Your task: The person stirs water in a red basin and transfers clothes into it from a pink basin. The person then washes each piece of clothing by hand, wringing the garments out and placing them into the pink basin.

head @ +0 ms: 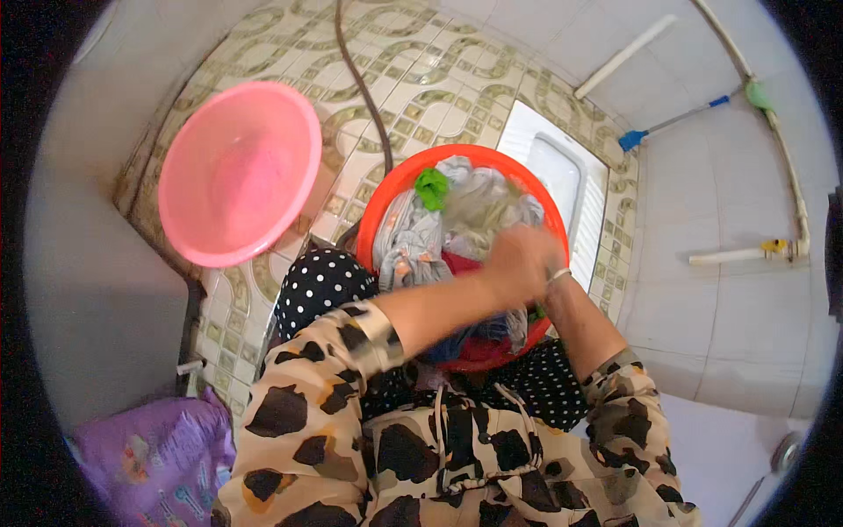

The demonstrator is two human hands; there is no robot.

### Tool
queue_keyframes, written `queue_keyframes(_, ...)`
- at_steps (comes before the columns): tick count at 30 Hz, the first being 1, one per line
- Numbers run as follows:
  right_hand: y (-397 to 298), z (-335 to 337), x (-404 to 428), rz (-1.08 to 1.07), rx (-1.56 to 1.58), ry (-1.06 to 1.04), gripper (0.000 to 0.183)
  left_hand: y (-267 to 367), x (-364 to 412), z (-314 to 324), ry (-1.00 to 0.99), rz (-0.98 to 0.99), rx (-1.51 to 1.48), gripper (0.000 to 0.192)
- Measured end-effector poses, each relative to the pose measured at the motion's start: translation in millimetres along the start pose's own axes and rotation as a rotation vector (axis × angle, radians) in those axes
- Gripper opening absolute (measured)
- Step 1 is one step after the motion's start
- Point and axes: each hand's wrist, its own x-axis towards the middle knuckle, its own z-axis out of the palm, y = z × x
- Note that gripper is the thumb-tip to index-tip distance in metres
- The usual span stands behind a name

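A red plastic basin (460, 155) full of wet-looking clothes stands between the person's knees. My left hand (510, 263) and my right hand (550, 247) meet over the basin's right side, both blurred; a light bracelet is on the right-hand-side wrist. A blurred pale yellowish cloth (481, 211) lies beneath or against them, and whether they hold it cannot be told. Around it are a light grey garment with orange marks (415, 244), a bright green cloth (432, 189), a dark red cloth (459, 263) and dark blue fabric (471, 339).
An empty pink basin (244, 174) rests at the left on the tiled floor. A dark hose (363, 85) runs behind the red basin. A squat toilet (560, 158) is at its right. A blue brush (633, 139) and pipe tap (774, 246) are by the wall; a purple bag (155, 461) lies lower left.
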Motion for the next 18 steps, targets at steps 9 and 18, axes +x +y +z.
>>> queue_keyframes(9,-16.2,-92.9,2.3,-0.499,-0.893,0.434,0.041,-11.1,66.9,-214.8,0.738,-0.159,0.621,0.023)
queue_keyframes(18,82.5,-151.3,26.5,-0.33,-1.716,0.574,0.026,-106.3,-25.3,-278.5,0.288,-0.542,0.969,0.043)
